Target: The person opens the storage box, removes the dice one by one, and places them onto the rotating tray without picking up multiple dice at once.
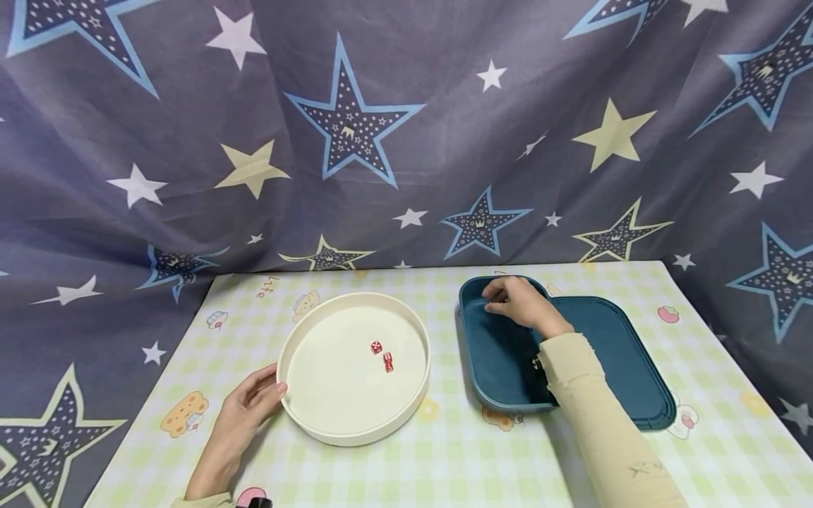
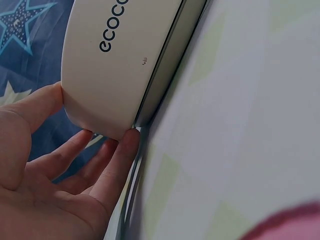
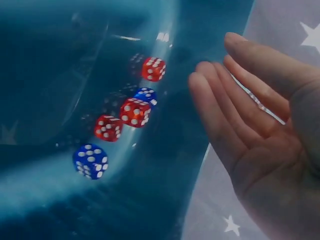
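On the left of the head view stands a round cream tray (image 1: 343, 395) with a few small red dice (image 1: 376, 347) on its floor. My left hand (image 1: 246, 403) holds the tray's left side, thumb at the rim and fingertips along the outer wall. Over the far part of a dark blue box (image 1: 498, 360) hovers my right hand (image 1: 524, 303), fingers loosely extended with nothing between them. In the right wrist view, red dice (image 3: 153, 69) and blue dice (image 3: 90, 161) lie along the box's inner edge, beside the fingertips. The sleeve hides part of the box from the head view.
A shallow dark blue lid-like tray (image 1: 603, 339) adjoins the box on the right. Everything stands on a green checked tablecloth (image 1: 444, 466) with cartoon prints. Behind the table hangs a dark star-patterned cloth (image 1: 432, 141).
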Tool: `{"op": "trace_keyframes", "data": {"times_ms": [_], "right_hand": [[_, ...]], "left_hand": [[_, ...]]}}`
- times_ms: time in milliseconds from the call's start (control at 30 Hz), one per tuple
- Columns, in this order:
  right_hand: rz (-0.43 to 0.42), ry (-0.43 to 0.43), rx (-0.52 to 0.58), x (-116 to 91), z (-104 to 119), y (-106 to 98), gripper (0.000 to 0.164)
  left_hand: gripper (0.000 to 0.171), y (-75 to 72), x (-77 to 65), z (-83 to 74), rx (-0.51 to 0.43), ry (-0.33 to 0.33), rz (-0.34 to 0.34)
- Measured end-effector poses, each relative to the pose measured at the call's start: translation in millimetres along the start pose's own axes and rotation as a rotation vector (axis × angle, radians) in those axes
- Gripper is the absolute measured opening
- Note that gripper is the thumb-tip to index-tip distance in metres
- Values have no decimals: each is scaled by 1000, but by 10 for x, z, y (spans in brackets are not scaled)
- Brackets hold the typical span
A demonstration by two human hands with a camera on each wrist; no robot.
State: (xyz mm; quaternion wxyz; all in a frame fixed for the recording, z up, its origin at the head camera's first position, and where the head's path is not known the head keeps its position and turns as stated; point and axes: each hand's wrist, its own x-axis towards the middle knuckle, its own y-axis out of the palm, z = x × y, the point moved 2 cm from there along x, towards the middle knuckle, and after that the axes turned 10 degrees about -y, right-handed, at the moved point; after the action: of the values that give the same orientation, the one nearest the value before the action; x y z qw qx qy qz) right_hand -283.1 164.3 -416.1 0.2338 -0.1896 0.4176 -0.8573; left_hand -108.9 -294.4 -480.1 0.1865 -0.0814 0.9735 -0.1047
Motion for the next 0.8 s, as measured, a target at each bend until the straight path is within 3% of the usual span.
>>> {"op": "trace_keyframes", "data": {"times_ms": [800], "right_hand": [[3, 90, 25, 90, -291, 122, 19]], "left_hand": [[65, 1, 1, 8, -2, -2, 3]]}}
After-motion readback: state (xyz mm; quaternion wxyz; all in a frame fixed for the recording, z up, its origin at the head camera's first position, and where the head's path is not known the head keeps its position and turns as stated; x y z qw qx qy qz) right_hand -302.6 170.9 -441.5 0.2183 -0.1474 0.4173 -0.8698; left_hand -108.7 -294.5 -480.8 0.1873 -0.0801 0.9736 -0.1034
